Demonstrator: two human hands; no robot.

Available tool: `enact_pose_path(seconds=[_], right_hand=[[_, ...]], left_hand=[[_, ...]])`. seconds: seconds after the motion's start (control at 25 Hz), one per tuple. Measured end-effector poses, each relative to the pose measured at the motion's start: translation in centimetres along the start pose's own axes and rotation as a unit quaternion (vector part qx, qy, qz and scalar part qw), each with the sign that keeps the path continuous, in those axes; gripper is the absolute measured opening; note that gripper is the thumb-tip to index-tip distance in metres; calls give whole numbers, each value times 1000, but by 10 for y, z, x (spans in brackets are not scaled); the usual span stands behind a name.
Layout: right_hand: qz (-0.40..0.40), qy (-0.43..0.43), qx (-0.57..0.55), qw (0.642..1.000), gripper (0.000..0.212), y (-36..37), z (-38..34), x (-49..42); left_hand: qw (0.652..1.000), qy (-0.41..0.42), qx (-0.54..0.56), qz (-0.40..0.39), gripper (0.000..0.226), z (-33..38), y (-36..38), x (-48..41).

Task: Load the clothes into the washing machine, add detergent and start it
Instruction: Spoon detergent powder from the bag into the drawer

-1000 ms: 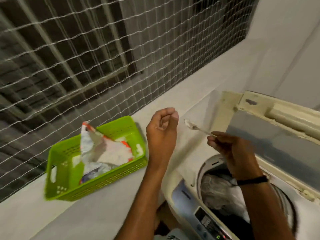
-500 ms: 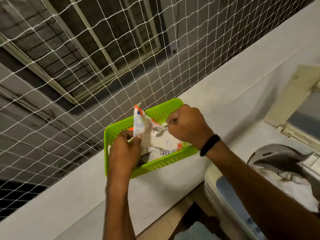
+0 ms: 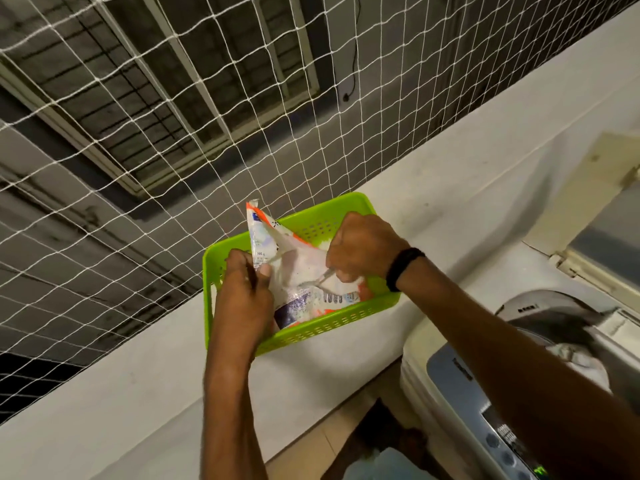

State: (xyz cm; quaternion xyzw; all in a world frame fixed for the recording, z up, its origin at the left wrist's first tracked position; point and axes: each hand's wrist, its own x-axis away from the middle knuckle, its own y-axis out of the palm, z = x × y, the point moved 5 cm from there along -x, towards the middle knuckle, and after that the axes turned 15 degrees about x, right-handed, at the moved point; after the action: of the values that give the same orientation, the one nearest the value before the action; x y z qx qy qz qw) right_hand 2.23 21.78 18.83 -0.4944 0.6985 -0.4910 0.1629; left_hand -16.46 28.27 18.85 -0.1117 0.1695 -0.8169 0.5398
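A white and orange detergent packet [image 3: 294, 271] stands in a green plastic basket [image 3: 332, 325] on the white ledge. My left hand [image 3: 244, 292] grips the packet's left edge and holds its mouth apart. My right hand [image 3: 363, 245] holds a small spoon [image 3: 317, 280] whose tip points down into the packet. The top-loading washing machine [image 3: 460, 382] stands at the lower right with its lid [image 3: 588, 202] raised; pale clothes [image 3: 568, 355] show in the drum behind my right arm.
A white ledge [image 3: 138, 375] runs from lower left to upper right under a white safety net [image 3: 173, 133]. The machine's control panel [image 3: 502, 434] with buttons and a green light is at the bottom right. Floor shows below the ledge.
The view has swung from the drum to the basket. My right hand carried the spoon from over the machine into the packet. My left hand went from empty in the air to gripping the packet.
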Motion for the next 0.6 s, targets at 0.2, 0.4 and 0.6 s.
enact_pose_path(seconds=[0.2, 0.4, 0.6], right_hand=[[-143, 51, -270, 951, 31, 19, -1, 13], [-89, 77, -377, 919, 28, 22, 1, 23], [15, 115, -342, 933, 26, 5, 17, 28]], left_hand=[[999, 19, -31, -9, 12, 5, 3, 3], [999, 17, -46, -18, 18, 6, 3, 5], [997, 0, -79, 8, 11, 5, 1, 3]])
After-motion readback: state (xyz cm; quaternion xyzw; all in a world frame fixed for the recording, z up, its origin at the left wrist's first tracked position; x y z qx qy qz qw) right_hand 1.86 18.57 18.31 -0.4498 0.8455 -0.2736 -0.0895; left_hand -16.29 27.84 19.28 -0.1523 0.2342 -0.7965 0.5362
